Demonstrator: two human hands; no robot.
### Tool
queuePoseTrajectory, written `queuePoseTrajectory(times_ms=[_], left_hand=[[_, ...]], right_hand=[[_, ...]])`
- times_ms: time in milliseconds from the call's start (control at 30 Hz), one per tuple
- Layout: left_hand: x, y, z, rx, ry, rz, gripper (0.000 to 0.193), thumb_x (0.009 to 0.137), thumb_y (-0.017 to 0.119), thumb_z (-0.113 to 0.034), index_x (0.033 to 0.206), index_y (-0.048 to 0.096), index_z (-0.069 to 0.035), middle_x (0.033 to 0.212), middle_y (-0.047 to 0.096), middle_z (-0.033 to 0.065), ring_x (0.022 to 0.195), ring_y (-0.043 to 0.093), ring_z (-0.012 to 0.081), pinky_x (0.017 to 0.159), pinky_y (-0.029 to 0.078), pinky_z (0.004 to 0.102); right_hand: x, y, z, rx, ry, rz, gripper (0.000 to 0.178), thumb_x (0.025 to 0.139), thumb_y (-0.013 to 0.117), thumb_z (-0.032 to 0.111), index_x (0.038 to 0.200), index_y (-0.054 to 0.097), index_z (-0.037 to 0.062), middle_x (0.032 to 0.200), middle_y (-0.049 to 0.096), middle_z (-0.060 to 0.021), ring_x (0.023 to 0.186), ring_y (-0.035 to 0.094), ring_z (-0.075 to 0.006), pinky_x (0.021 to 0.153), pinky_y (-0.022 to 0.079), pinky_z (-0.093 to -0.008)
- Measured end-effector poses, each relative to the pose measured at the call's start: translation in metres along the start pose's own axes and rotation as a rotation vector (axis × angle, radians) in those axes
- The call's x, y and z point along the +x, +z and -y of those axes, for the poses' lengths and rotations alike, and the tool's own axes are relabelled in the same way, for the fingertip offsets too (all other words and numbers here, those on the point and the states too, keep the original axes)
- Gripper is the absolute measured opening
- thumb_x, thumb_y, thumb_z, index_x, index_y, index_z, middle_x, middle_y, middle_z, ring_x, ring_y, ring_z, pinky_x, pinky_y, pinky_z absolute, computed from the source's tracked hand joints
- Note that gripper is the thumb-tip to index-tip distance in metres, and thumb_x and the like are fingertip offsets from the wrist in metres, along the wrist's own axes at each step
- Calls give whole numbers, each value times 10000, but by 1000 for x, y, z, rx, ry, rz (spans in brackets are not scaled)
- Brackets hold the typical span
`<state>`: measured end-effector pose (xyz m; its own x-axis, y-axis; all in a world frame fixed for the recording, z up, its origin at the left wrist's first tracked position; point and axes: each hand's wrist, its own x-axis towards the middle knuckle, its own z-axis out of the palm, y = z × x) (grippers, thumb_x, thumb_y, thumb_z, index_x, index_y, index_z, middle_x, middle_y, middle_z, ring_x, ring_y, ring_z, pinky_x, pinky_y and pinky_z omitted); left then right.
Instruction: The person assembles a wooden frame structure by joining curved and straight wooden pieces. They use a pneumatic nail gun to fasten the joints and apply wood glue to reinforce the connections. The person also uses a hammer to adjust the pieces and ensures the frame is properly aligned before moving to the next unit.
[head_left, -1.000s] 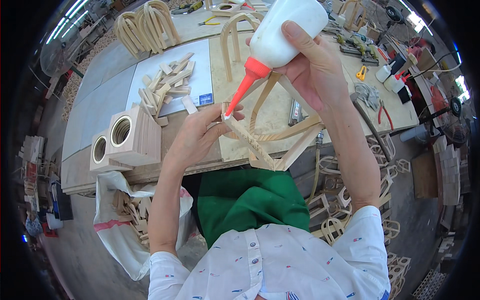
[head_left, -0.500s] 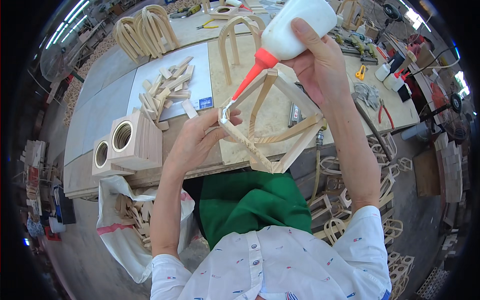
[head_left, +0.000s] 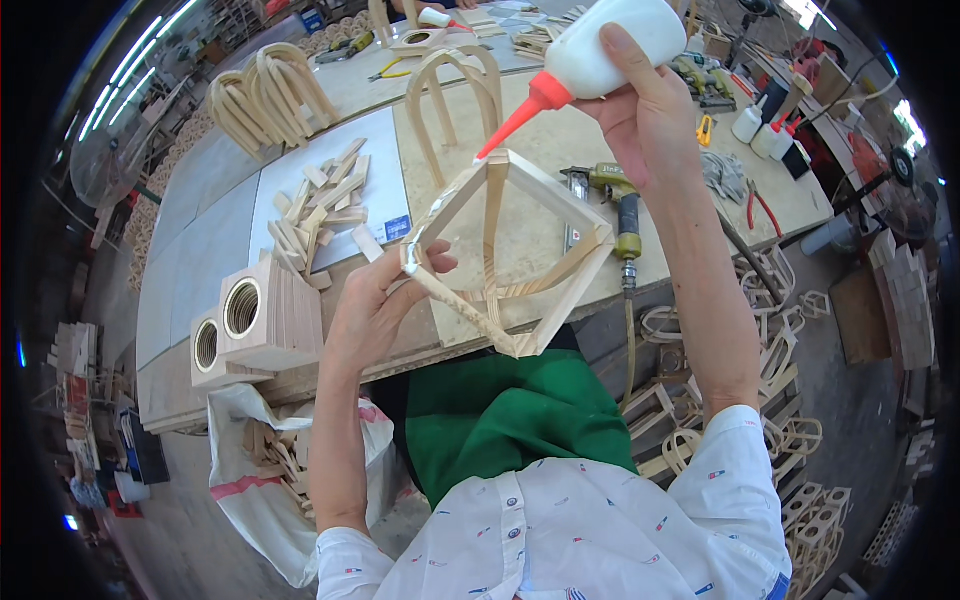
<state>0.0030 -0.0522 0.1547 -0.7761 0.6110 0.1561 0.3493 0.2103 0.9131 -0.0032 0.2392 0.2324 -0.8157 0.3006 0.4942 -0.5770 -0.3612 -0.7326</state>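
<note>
Left hand (head_left: 370, 302) grips a pale four-sided wooden frame (head_left: 557, 192), right hand (head_left: 645, 125) holds a white red-nozzled plastic bottle (head_left: 587, 60); slow, even squeeze imo.

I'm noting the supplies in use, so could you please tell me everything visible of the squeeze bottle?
The squeeze bottle is rounded, white and plastic-looking, with a red cap and a long, tapering red nozzle. The right hand holds it tilted, nozzle pointing down and left. Its tip is near the top corner of the wooden frame; whether they touch is unclear.
</note>
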Motion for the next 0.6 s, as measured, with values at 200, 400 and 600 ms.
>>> queuePoseTrajectory(times_ms=[200,400,600], left_hand=[[1,1,0,18,10,-5,283,921,572,-32,1195,584,37,1053,686,117,993,642,177,877,505,316],[-1,2,3,-11,3,-28,267,919,577,-42,1171,595,45,1048,695,123,981,651,183,872,514,317],[-1,2,4,26,23,-14,276,920,578,-43,1182,593,42,1044,695,117,974,652,177,860,519,312]], right_hand=[[-1,6,5,93,-19,-15,399,921,596,88,1274,430,7,1136,588,-131,1020,635,-254,852,571,-424],[1,2,4,95,7,-103,392,898,607,49,1252,448,-7,1122,597,-133,1008,640,-253,817,584,-418],[0,-3,6,71,-29,-68,376,893,622,60,1225,469,-26,1096,609,-133,988,645,-245,838,572,-405]])
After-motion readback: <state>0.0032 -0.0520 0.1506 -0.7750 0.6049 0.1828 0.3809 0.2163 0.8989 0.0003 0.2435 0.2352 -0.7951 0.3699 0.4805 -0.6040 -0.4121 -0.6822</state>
